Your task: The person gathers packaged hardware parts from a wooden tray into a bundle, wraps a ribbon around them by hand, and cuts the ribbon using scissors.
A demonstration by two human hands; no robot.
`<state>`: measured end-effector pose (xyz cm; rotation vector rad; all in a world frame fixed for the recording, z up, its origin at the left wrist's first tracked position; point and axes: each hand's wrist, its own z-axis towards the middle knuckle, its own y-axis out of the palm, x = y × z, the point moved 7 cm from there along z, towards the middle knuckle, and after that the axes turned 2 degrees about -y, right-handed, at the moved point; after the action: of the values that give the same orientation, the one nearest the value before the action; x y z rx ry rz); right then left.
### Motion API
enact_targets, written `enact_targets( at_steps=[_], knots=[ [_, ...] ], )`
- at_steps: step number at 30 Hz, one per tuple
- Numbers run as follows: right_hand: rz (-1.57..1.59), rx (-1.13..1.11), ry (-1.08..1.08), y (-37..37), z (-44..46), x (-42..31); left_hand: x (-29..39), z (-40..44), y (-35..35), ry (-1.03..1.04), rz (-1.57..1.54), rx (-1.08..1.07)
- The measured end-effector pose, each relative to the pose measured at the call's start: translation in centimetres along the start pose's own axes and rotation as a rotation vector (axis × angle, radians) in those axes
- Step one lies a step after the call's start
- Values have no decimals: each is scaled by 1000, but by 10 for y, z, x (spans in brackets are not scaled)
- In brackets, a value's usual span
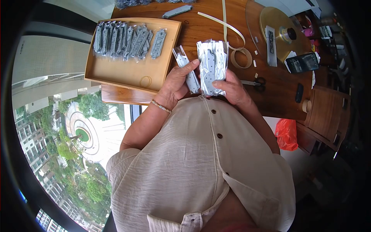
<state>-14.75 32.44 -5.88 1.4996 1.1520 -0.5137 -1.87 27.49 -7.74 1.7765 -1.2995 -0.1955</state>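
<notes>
A small stack of clear plastic packets [211, 69], with grey perforated strips inside, is upright in front of my body. My right hand [234, 89] is closed on the stack's lower right side, thumb across the front. My left hand [177, 80] is closed around another packet [188, 71] holding a similar grey strip, which leans to the left. My left thumb tip reaches the left edge of the stack. The fingers behind the packets are partly hidden. A beaded bracelet [161, 106] circles my left wrist.
A wooden tray [116, 73] at left holds a row of similar packets [121, 40] and a rubber band [145, 81]. A tape roll [241, 58], scissors [257, 83], a black packet [302, 63] and a round golden disc [277, 23] are at right. A red bag [286, 134] hangs below.
</notes>
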Motion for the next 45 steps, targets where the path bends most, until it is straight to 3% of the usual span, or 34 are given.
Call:
enact_targets(
  at_steps=[3,9,18,21,24,27,32,39,45],
  knots=[
    [9,-1,9,5,0,-4,1,-11,-2,-86,-17,7],
    [31,-10,-5,20,0,-19,13,-10,-9,17,57,-64],
    [-32,9,-44,13,1,-16,1,-10,-2,4,-47,-89],
    [-179,141,-96,10,3,-19,-8,-1,-1,43,45,-80],
    [-754,297,-207,-9,13,-12,-14,0,19,35,112,-78],
    [-994,420,-155,-1,13,-15,-17,12,28,131,201,-90],
    [-1289,252,-194,14,23,-9,-19,33,26,167,241,-32],
    [-1190,218,-74,19,21,-17,-14,36,14,123,171,50],
    [-953,54,33,5,11,-29,-18,36,2,26,150,-64]
  ],
)
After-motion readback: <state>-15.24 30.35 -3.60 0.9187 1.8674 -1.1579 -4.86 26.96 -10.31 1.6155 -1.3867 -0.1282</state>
